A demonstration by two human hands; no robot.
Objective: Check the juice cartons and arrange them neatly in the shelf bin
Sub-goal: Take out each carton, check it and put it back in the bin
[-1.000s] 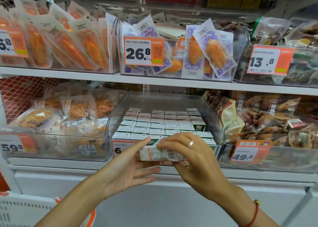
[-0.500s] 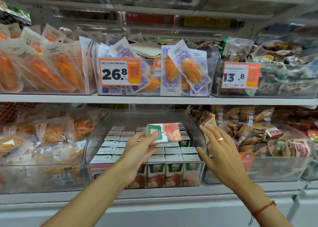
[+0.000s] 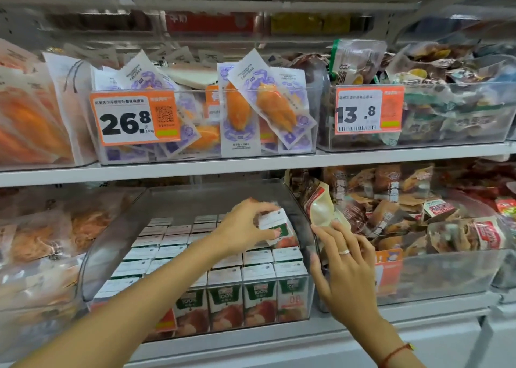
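Clear bin (image 3: 303, 222): left hand (image 3: 245, 225) grips one carton (image 3: 279, 229); right hand (image 3: 344, 272) fingers spread, holding nothing.

Held carton (image 3: 275, 228) partly behind left-hand fingers, left-side snack bags (image 3: 36, 239) blurred, top shelf unreadable

Small green-and-white juice cartons (image 3: 226, 298) sat in rows inside the clear plastic shelf bin (image 3: 111, 236), one more carton (image 3: 277, 228) up over the back-right rows, brown snack packets (image 3: 391, 214) binned just right.
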